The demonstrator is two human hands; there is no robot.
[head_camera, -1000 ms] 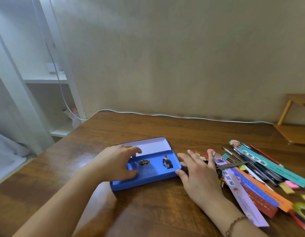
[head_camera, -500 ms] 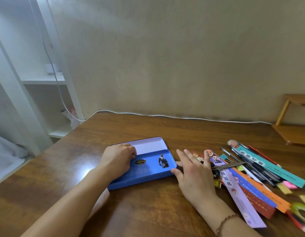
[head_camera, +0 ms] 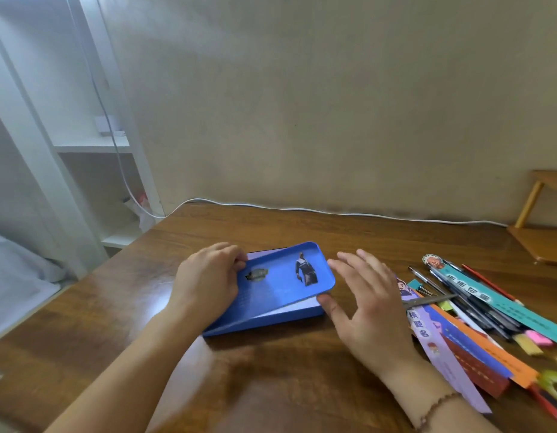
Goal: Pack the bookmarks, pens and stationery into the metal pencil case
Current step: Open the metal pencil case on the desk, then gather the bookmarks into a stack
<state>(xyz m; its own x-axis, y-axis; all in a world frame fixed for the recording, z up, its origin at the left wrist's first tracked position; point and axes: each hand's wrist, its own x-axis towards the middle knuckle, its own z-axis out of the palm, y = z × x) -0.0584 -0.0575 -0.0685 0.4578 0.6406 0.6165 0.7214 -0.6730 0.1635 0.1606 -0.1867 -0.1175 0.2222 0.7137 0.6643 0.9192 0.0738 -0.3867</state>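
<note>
The blue metal pencil case (head_camera: 299, 315) lies on the wooden desk (head_camera: 271, 385). Its printed lid (head_camera: 280, 285) sits tilted over the base, raised at the far right end with a gap showing there. My left hand (head_camera: 208, 282) grips the lid's left end, fingers curled over its far edge. My right hand (head_camera: 364, 304) is spread beside the case's right end, thumb touching the base's corner. To the right lie several long bookmarks (head_camera: 477, 354), fanned out, with several pens (head_camera: 452, 295) and small pink and yellow pieces (head_camera: 539, 340) behind them.
Green-handled scissors (head_camera: 552, 382) lie at the desk's right edge, and a metal blade (head_camera: 427, 300) crosses the bookmarks. A wooden stand (head_camera: 545, 242) is at the back right. A white cable (head_camera: 302, 210) runs along the wall. White shelves (head_camera: 93, 148) stand left of the desk.
The lid lay flat in front of a pale panel; now it is tilted over the base, far right end up. My right hand has drawn slightly away, only the thumb touching.
</note>
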